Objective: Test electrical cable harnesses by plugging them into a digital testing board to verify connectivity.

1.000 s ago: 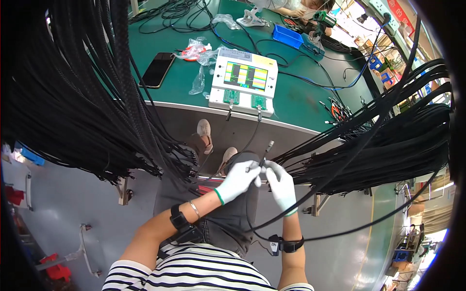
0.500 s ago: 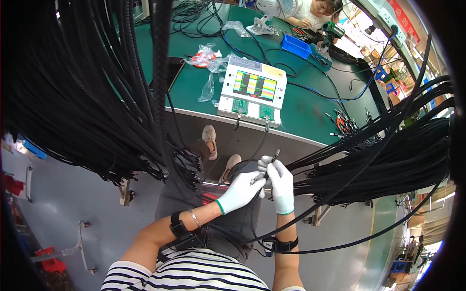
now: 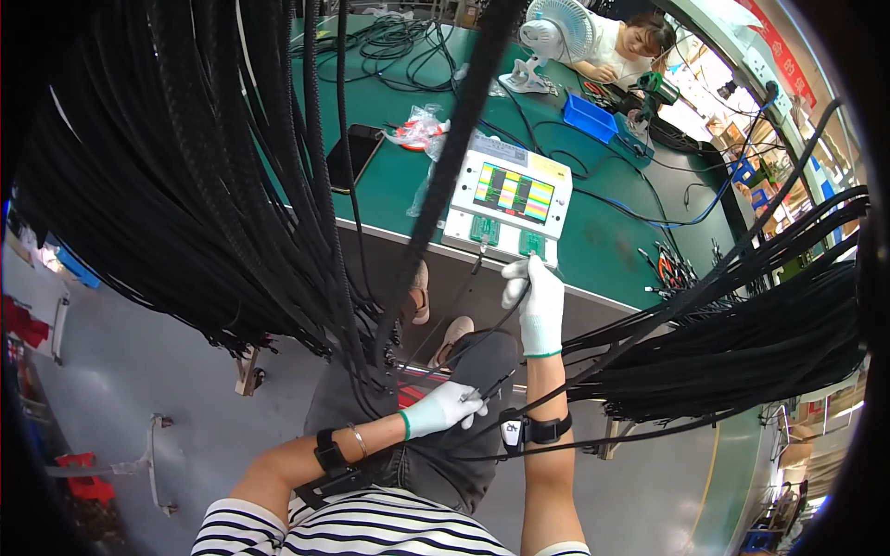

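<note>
On the table edge stands a white cable tester [image 3: 512, 192] with a colour screen and two green sockets. My right hand [image 3: 540, 304], in a white glove, reaches to its right socket, thumb and fingers pinched round a black cable's plug that they mostly cover. Another cable plug [image 3: 482, 251] hangs from the left socket. Over my lap my left hand [image 3: 449, 409], gloved too, is closed on a black cable [image 3: 502, 381], whose thin end sticks out up and to the right.
Thick bundles of black cables [image 3: 176, 222] hang at the left, and more cables [image 3: 742, 343] at the right. On the green table [image 3: 389, 199] lie a phone [image 3: 354, 159], a blue tray [image 3: 590, 120] and a fan [image 3: 547, 42]. A person sits across it.
My hands have parted. The right has gone forward to the tester's right socket; the left has dropped toward my lap with a cable. The view has shifted slightly.
</note>
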Demonstrator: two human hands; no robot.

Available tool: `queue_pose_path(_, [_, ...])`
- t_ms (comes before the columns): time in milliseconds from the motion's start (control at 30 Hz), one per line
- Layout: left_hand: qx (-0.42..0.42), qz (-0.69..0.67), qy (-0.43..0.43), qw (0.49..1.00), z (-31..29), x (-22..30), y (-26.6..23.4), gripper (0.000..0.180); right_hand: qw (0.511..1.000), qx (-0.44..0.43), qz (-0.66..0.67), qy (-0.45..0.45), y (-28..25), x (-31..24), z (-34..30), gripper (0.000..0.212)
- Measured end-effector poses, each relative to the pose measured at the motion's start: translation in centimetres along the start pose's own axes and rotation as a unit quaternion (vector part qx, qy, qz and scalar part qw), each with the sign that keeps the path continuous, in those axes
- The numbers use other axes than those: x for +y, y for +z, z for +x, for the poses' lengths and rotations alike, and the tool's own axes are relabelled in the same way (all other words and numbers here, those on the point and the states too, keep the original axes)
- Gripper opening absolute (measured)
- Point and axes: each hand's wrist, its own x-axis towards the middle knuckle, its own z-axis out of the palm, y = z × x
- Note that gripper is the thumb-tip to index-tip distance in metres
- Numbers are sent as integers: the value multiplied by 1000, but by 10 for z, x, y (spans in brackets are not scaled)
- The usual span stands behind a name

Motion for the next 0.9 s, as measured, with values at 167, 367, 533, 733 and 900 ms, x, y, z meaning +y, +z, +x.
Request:
queue_pose_path(167, [17,48,-13,999,-16,-4,-12,26,1000,5,-10,11,13,-6,-21,45])
queue_pose_path(367, [87,-194,-62,975,-25,-37,-52,22,995,16,54,79,33,6,-8,35])
queue_pose_path(533, [177,-234,51,955,-28,-26,-80,19,999,-16,27,25,58,-5,0,34])
queue_pose_path(733, [222,-154,152,951,-35,20,-79,16,996,-21,69,55,51,-7,-4,35])
queue_pose_path(900, [215,-104,261,935,-31,28,-72,15,999,-10,-27,21,51,-4,-10,33])
